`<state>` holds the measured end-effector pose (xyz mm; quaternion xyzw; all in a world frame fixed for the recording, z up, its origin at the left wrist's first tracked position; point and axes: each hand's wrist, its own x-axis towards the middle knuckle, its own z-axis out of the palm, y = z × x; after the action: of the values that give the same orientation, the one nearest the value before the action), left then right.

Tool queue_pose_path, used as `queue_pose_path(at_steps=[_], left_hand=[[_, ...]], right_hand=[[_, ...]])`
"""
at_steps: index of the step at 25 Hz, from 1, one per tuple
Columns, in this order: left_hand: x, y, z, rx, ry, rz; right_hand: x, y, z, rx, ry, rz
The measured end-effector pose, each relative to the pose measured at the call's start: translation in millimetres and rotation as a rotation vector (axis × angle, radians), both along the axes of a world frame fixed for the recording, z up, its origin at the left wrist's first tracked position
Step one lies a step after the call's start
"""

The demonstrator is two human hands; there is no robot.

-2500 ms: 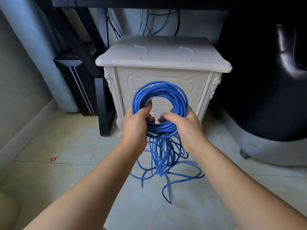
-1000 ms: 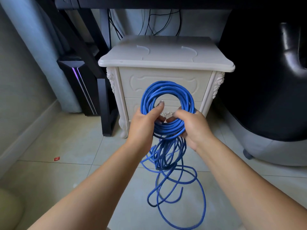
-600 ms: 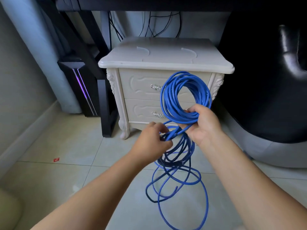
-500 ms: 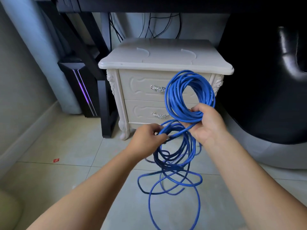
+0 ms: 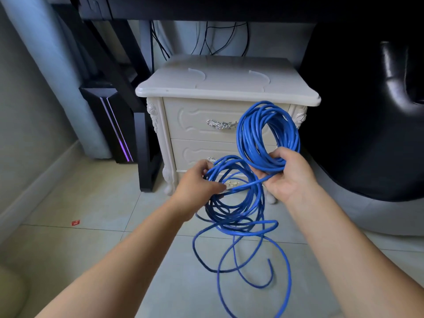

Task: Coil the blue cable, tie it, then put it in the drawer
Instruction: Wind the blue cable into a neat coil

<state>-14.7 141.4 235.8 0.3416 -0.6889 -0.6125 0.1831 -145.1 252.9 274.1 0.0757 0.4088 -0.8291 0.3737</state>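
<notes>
The right hand (image 5: 291, 177) grips the bottom of the wound coil of the blue cable (image 5: 246, 138), fingers curled round the bundle, thumb on top, and holds the coil upright. The left hand (image 5: 196, 187), lower and just beside it, pinches a few looser loops, back of the hand toward the camera. Beneath both hands, slack cable trails in open loops over the tiled floor (image 5: 91, 203). Behind stands the white nightstand (image 5: 227, 88), its top drawer (image 5: 190, 120) closed.
</notes>
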Motion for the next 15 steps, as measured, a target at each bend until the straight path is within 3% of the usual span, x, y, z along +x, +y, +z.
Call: queue_pose_path(at_steps=[3, 6, 8, 11, 13, 15], left_hand=[[-1.6, 1.2, -2.7, -0.347, -0.144, 0.083], [1.1, -7.7, -4.9, -0.338, -0.294, 0.091], [3.8, -14.7, -4.0, -0.012, -0.234, 0.083], [11.0, -20.6, 5.7, 0.532, 0.027, 0.051], [16.0, -28.4, 8.3, 0.724, 0.187, 0.041], [19.9, -34.0, 8.9, 0.796, 0.269, 0.028]], right_hand=[[0.6, 0.4, -1.9, 0.010, 0.027, 0.015], [0.7, 1.4, -1.9, 0.046, 0.083, 0.023], [-0.9, 2.8, -0.5, 0.070, 0.136, 0.034], [-1.6, 5.8, -1.2, 0.185, 0.229, 0.085], [-2.2, 6.8, -6.4, 0.247, 0.242, 0.086], [-2.4, 6.8, -10.2, 0.268, 0.225, 0.060]])
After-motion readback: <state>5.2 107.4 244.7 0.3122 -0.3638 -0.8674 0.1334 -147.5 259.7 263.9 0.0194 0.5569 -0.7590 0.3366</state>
